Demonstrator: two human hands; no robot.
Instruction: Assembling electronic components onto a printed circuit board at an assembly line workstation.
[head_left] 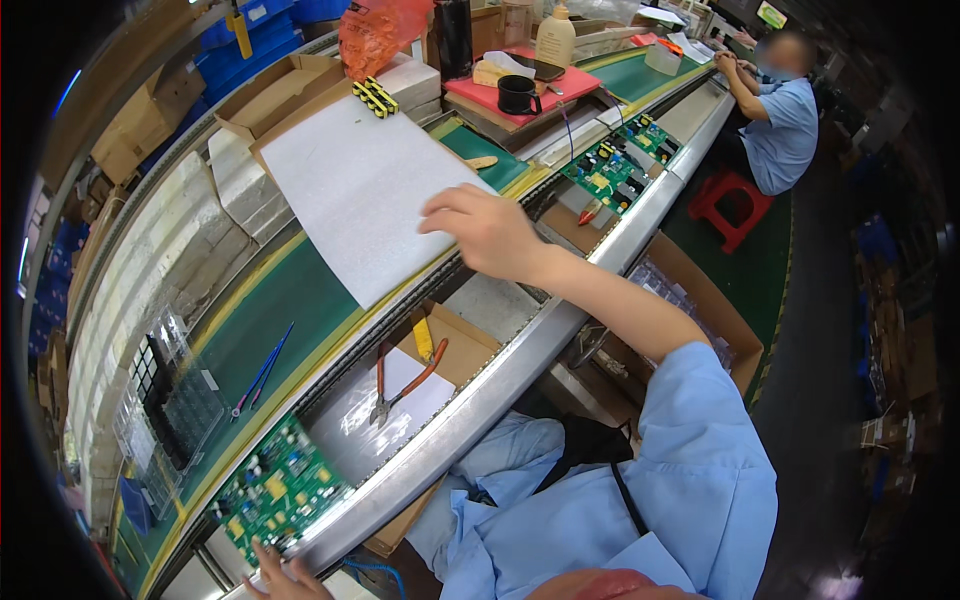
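My right hand (490,232) reaches out over the near edge of a large white foam sheet (360,190) that lies on the green conveyor belt (285,305). Its fingers rest on or just above the sheet's right edge; I cannot tell if they pinch it. My left hand (285,577) is at the bottom left, fingers spread and touching the near edge of a green circuit board (275,490) full of components. Red-handled pliers (400,385) lie on a clear plastic sheet between the two hands.
Several more green circuit boards (620,165) lie further along the line. A red tray (535,88) carries a black mug (518,95). Cardboard boxes (270,95) and a black component tray (175,395) flank the belt. Another person (780,120) sits at the far right near a red stool (730,200).
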